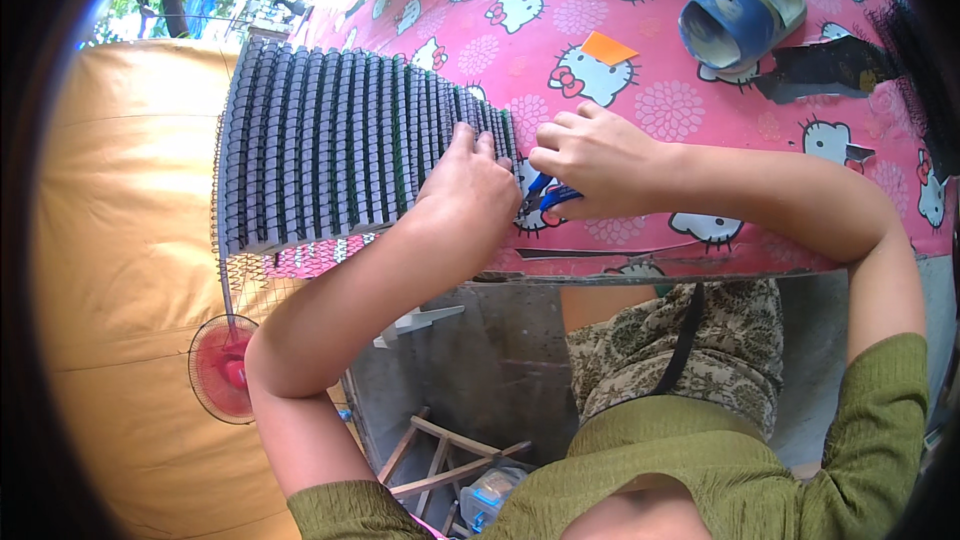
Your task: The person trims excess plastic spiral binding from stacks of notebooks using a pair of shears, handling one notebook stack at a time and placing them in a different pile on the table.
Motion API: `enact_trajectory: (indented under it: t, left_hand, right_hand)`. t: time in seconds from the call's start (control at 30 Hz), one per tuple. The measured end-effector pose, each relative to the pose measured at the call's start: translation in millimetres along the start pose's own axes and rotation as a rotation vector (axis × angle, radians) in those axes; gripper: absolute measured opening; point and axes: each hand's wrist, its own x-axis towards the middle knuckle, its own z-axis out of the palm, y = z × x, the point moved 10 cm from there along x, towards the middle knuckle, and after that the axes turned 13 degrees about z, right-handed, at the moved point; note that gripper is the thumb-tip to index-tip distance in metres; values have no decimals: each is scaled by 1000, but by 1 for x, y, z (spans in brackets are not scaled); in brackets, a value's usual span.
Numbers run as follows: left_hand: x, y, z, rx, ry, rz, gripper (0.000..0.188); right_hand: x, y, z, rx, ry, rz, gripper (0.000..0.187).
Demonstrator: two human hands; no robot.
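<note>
A slanting row of what look like spiral-bound notebooks [320, 140], their grey spines threaded with black and some green coils, lies at the left of the table. My left hand [470, 178] is at the row's right end, its bent fingers gripping the edge of a notebook there; the thumb is hidden. Just to the right, my right hand [600, 155] is closed around a small hand tool with blue handles, which looks like pliers [560, 198]. Its dark jaws point left, close to the left hand and the coil ends. Whether they touch a coil cannot be made out.
Pink patterned cloth covers the table [670, 110]. An orange paper piece [608, 48] and a blue slipper [728, 22] lie farther back. Black mesh material [905, 50] is at the far right. A red fan [225, 368] stands left, before a yellow curtain [130, 240].
</note>
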Motion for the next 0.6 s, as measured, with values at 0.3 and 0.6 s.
enact_trajectory:
  t: [0.3,0.6]
  left_hand:
    - [3,0,2,61,-23,-7,71]
    - [11,0,10,-1,-50,28,63]
  right_hand:
    - [17,31,36,402,-749,576,38]
    - [-1,3,4,-84,-136,79,46]
